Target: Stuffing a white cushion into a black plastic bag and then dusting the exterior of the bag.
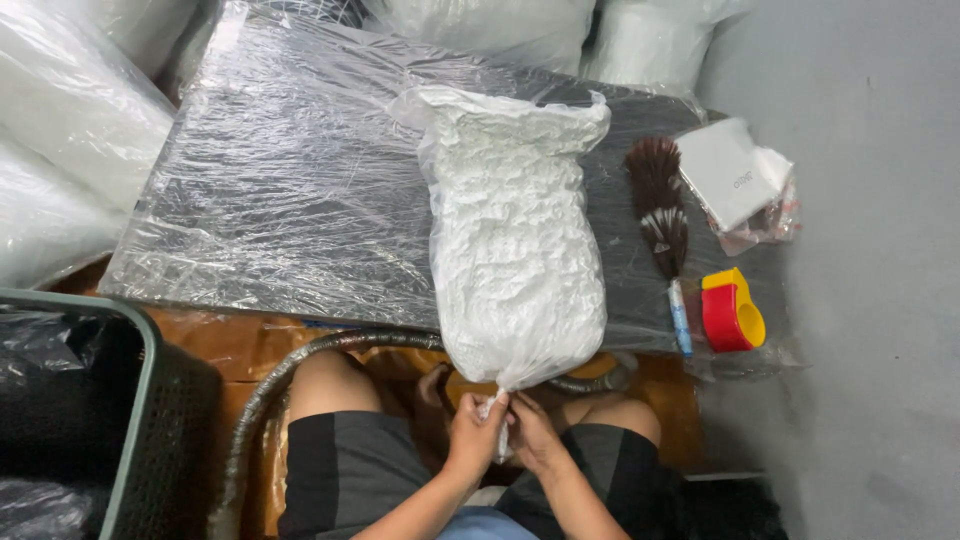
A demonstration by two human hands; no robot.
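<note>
A clear plastic bag (515, 230) stuffed with white crumpled filling lies lengthwise on a dark board wrapped in plastic film (290, 190). Its gathered near end hangs over the board's front edge. My left hand (475, 432) and my right hand (530, 435) sit side by side below that edge, both pinching the twisted neck of the bag. My knees in dark shorts are under my hands.
A brown feather duster (663, 215) with a blue handle lies right of the bag. Beside it are a red and yellow tape dispenser (732, 312) and a white packet (735, 175). A grey hose (290, 375) curves under the board. A green crate (95, 420) stands at left; big plastic bags (60, 130) crowd around.
</note>
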